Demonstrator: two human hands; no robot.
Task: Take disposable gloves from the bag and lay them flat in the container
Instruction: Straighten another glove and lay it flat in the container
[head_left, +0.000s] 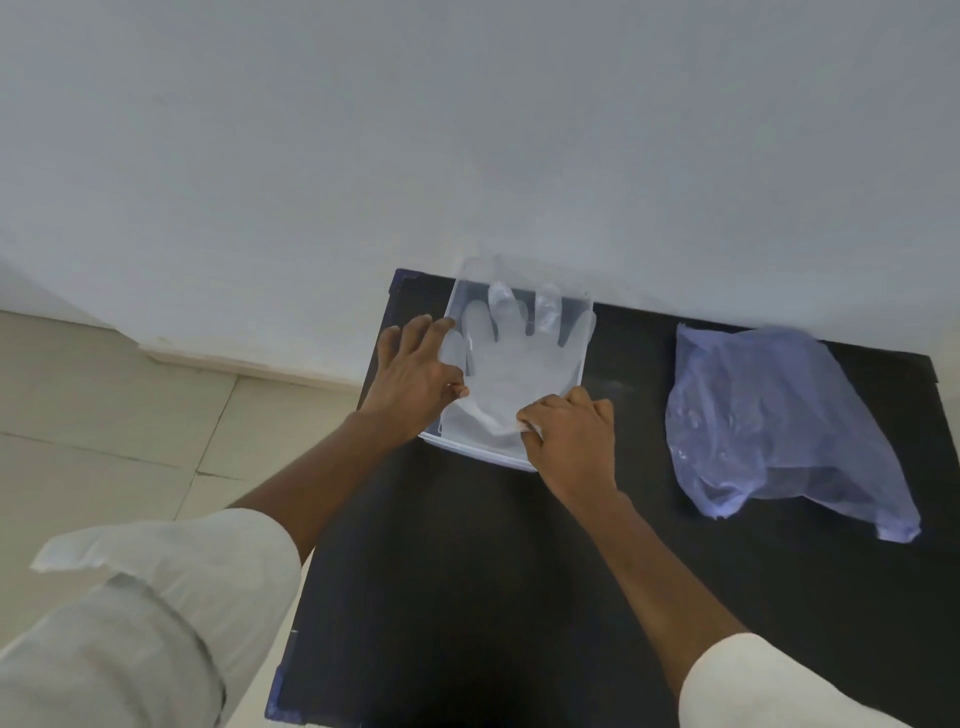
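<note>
A clear plastic container stands at the far left of the black table. Inside it lies a see-through disposable glove, spread flat with its fingers pointing away from me. My left hand rests at the container's left side, thumb and fingertips pinching the glove's left edge. My right hand is at the near right corner, fingers curled and pinching the glove's cuff. A crumpled bluish plastic bag lies on the table to the right, apart from both hands.
The black table stands against a white wall. Its left edge drops off to a tiled floor. My rolled-up white sleeves fill the lower corners.
</note>
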